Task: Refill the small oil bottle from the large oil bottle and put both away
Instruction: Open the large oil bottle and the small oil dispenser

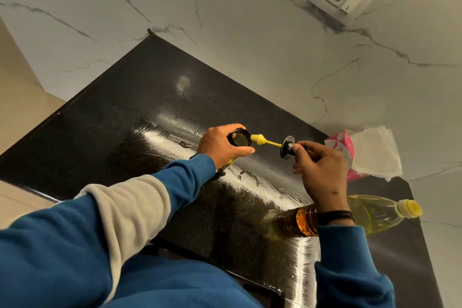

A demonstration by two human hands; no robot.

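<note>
Small glass oil bottle point(240, 138), black-rimmed mouth open, gripped in left hand point(221, 145) on glossy black stone counter point(120, 117). Right hand point(318, 170) pinches black cap with yellow dip tube point(287, 147). Large clear plastic oil bottle point(370, 212) near veined white marble wall point(225, 7).

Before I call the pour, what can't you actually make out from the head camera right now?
- Small oil bottle: body hidden by the left hand; oil level unreadable.
- Large oil bottle: middle covered by the right wrist; label unseen, cap on.
- Pump top in the right hand: its head is hidden behind the fingers.
- Pink tissue pack: print too small to read.
</note>
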